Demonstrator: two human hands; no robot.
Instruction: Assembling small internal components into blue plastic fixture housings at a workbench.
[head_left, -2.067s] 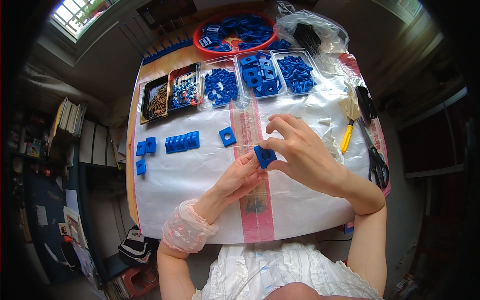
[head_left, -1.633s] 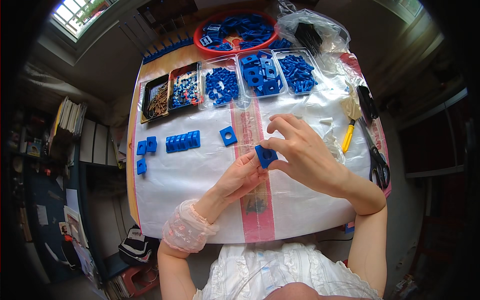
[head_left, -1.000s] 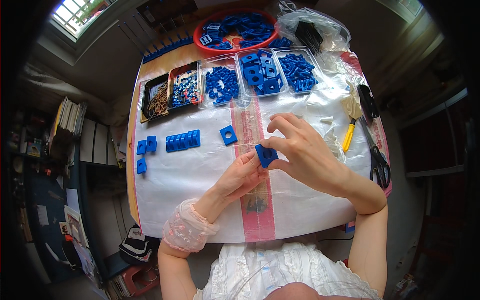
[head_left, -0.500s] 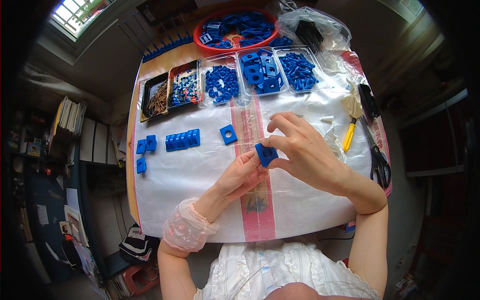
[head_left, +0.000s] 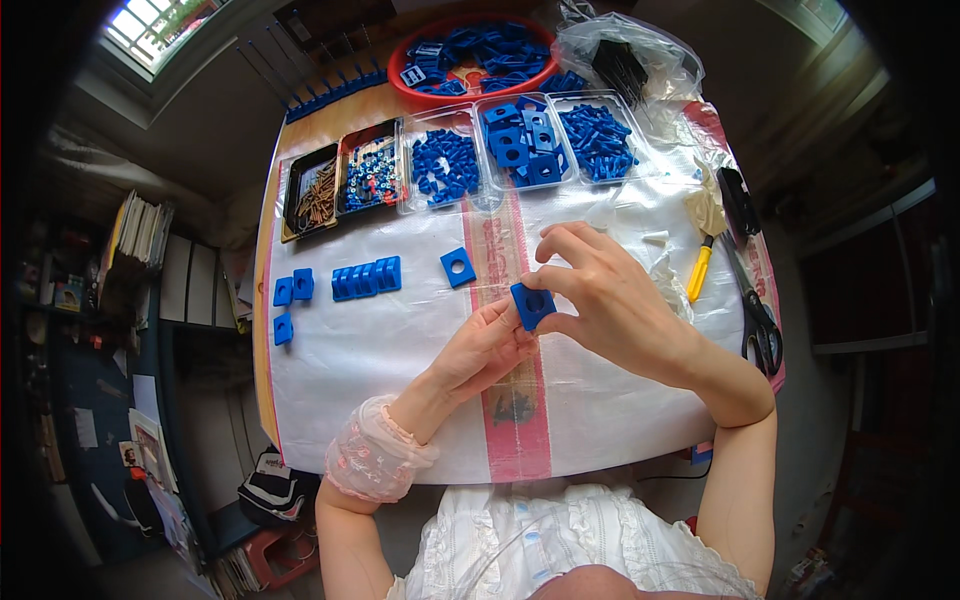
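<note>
Between my two hands is a square blue plastic plate with a round hole, held up over the striped table cover. My left hand grips its left edge, thumb on top. From the right, my right hand pinches the same plate between thumb and index finger, its other fingers curled above. Just beyond lies a loose blue plate, flat, with its hole showing. Further left stands a tight row of blue pieces. Several single blue pieces sit near the table's left edge.
Along the back are black trays of screws and nuts, then clear trays of small blue parts, blue plates and blue pegs. Behind stands a red basin. A yellow-handled screwdriver and black scissors lie right.
Both hands stay nearly still on the blue plate. Its tilt looks very slightly different; nothing else has moved.
</note>
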